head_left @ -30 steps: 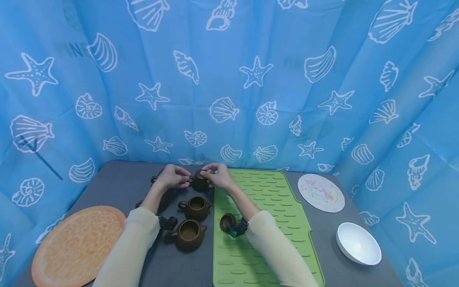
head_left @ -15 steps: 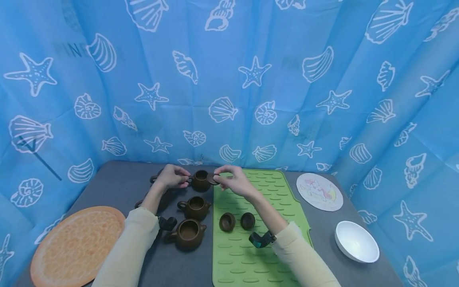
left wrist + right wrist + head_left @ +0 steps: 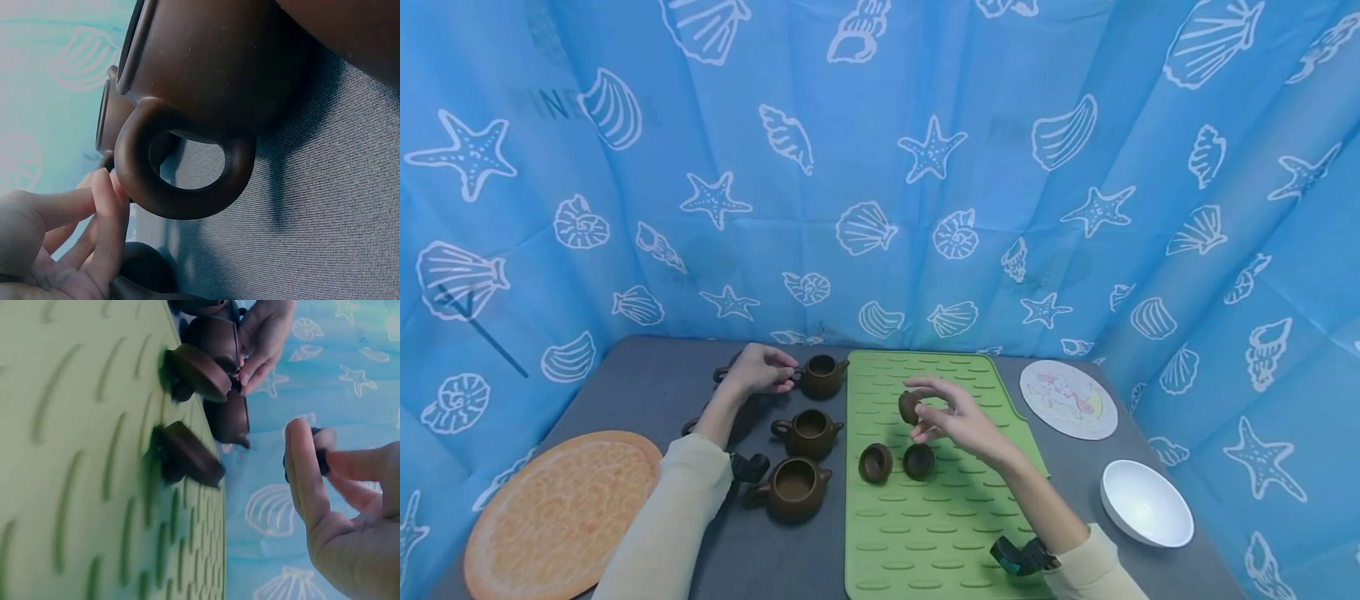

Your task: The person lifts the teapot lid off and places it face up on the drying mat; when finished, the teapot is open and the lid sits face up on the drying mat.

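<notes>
Three lidless brown clay teapots stand in a column left of the green mat (image 3: pixel 917 533). My left hand (image 3: pixel 758 372) pinches the handle of the far teapot (image 3: pixel 822 381). Nearer stand the middle teapot (image 3: pixel 812 437) and the near teapot (image 3: pixel 797 493). A large ring handle (image 3: pixel 129 156) fills the middle of the left wrist view, beside the left fingers. Over the mat, my right hand (image 3: pixel 961 421) holds a small brown teapot lid (image 3: pixel 908 407) tilted on edge. Two more lids, one left (image 3: pixel 875 463) and one right (image 3: pixel 918 461), lie upside down on the mat below it.
More dark teapots (image 3: pixel 747 419) stand partly hidden behind the left forearm. An orange round placemat (image 3: pixel 565 508) lies at the left. To the right are a round unicorn-printed mat (image 3: pixel 1067 402) and a white bowl (image 3: pixel 1150 504). A blue shell-patterned curtain (image 3: pixel 880 167) hangs behind.
My right hand has lifted the lid off the far teapot and carried it right and nearer, over the green mat. The left hand has stayed at the handle.
</notes>
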Available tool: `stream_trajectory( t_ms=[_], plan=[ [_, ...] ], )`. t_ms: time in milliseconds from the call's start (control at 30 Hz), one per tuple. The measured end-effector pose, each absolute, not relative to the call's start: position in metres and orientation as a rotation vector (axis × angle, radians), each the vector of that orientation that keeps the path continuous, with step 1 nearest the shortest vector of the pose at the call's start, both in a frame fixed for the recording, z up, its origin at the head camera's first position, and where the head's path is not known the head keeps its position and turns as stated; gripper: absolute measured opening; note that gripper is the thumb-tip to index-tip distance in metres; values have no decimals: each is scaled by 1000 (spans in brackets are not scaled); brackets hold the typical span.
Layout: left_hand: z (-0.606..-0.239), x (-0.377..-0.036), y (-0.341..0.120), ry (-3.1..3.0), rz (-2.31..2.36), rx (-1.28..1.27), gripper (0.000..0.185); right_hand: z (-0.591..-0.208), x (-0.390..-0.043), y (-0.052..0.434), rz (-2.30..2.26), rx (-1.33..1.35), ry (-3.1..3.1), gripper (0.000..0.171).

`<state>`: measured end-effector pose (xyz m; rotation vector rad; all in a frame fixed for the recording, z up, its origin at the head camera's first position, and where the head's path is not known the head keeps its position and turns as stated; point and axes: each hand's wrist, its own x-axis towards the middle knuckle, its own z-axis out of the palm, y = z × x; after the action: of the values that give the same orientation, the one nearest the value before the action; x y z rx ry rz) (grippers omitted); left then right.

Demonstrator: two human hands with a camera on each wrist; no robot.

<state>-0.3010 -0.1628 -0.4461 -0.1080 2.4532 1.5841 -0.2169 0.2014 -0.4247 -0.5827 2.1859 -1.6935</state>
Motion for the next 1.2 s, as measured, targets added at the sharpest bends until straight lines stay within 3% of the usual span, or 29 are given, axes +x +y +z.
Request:
stream_trajectory(
  t_ms=[667,1200],
  plan=[
    [-447,-301,-162,2468,1576,-92,21,-455,-174,271,-1667,-502,2181,63],
    [-449,-301,-164,2456,1602,-67,21,-467,-176,272,-1524,-484,2188,55]
  ],
)
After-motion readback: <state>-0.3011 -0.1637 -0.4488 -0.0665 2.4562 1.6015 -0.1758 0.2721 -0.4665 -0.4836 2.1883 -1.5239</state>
